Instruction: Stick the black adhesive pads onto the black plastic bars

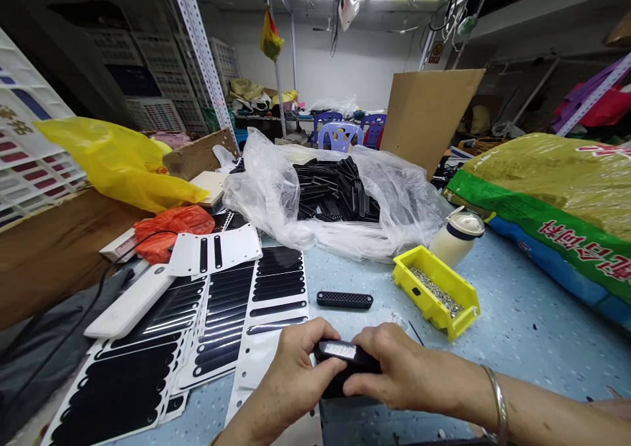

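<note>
At the front of the table, my left hand (298, 364) and my right hand (399, 370) are both closed on a black rounded plastic part (341, 350). A bright reflection lies across its top, and my fingers hide both its ends. Just beyond my hands, a similar long black plastic piece (345, 299) with a mesh-patterned face lies flat. White sheets of black oblong stickers (227, 321) are spread to the left of my left hand. A yellow bin (434, 288) of small metal pieces, perhaps screws, stands beyond my right hand.
Behind, a clear plastic bag (276, 196) lies open around a heap of black parts (330, 190). A cream lidded container (456, 236) stands by the yellow bin. At left are a white elongated device (131, 301) and an orange bag (175, 229); a large sack (557, 196) fills the right.
</note>
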`<state>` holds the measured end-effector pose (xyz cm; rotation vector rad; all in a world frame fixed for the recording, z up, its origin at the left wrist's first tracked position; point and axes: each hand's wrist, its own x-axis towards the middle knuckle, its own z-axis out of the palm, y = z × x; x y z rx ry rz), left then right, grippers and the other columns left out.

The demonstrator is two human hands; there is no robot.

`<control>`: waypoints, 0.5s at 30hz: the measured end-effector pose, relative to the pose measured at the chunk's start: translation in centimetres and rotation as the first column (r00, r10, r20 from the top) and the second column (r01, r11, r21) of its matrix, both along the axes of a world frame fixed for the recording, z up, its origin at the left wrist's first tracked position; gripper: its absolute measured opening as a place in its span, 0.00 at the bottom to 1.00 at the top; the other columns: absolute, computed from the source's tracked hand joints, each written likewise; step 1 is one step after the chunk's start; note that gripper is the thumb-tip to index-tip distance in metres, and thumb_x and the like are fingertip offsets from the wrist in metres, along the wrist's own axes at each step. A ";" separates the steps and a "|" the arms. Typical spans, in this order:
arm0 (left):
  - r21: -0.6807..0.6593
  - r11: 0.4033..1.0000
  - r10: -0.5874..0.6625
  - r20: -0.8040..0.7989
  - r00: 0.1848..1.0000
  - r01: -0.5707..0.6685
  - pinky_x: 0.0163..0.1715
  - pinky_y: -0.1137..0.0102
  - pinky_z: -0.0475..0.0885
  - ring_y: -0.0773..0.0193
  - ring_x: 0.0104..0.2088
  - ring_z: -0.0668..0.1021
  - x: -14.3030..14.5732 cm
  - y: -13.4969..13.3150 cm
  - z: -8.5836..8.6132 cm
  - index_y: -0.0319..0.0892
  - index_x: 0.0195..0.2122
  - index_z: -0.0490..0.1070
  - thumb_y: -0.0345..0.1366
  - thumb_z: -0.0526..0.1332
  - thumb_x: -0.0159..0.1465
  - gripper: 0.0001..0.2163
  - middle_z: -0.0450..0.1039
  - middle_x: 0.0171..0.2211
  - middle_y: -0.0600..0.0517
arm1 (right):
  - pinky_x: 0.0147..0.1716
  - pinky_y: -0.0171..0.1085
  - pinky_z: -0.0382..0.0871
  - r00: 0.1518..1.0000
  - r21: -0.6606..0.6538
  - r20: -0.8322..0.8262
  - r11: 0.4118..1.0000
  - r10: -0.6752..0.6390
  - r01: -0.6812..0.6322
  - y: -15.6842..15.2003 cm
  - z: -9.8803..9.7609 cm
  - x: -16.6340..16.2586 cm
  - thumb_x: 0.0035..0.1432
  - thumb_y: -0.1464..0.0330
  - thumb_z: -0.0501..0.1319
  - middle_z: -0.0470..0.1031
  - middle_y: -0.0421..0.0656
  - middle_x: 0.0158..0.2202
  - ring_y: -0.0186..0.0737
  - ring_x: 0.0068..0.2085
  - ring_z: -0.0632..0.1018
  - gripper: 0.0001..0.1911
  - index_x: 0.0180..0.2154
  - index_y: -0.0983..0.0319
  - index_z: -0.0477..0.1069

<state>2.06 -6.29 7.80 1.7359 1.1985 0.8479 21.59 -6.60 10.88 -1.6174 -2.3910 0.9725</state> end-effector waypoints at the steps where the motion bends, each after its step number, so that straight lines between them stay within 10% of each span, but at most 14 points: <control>1: 0.015 1.000 -0.002 -0.003 1.000 0.002 0.26 0.75 0.63 0.67 0.25 0.71 -0.1 -0.1 0.1 0.41 0.24 0.73 0.28 0.62 0.51 0.03 0.70 0.20 0.57 | 0.26 0.32 0.61 0.999 -0.067 -0.039 0.998 -0.015 0.012 0.3 0.1 0.1 0.51 0.48 0.64 0.72 0.42 0.26 0.38 0.29 0.71 0.23 0.30 0.63 0.75; 5: 0.069 0.998 -0.008 0.007 1.000 0.007 0.27 0.75 0.64 0.68 0.25 0.72 -0.2 -0.2 0.4 0.42 0.26 0.73 0.28 0.62 0.53 0.03 0.71 0.21 0.58 | 0.22 0.30 0.59 0.964 -0.356 -0.262 0.933 -0.036 -0.061 2.5 0.3 0.3 0.64 0.47 0.47 0.65 0.38 0.19 0.31 0.22 0.66 0.32 0.22 0.64 0.69; 9: 0.099 0.995 0.008 -0.009 1.000 -0.007 0.27 0.75 0.65 0.67 0.25 0.73 -0.3 -0.4 0.3 0.43 0.27 0.74 0.28 0.63 0.53 0.03 0.74 0.22 0.57 | 0.17 0.29 0.57 0.966 -0.474 -0.259 0.873 -0.010 -0.118 4.1 0.0 -0.3 0.62 0.48 0.51 0.66 0.37 0.17 0.30 0.18 0.65 0.29 0.22 0.64 0.69; 15: 0.066 0.997 0.037 0.021 0.999 -0.039 0.27 0.74 0.67 0.66 0.25 0.75 -0.3 -0.4 -0.1 0.43 0.27 0.76 0.27 0.63 0.51 0.05 0.76 0.23 0.57 | 0.18 0.31 0.52 0.989 -0.245 -0.138 0.966 0.047 -0.080 3.5 -0.2 -1.4 0.61 0.55 0.55 0.61 0.36 0.15 0.29 0.19 0.62 0.25 0.17 0.64 0.65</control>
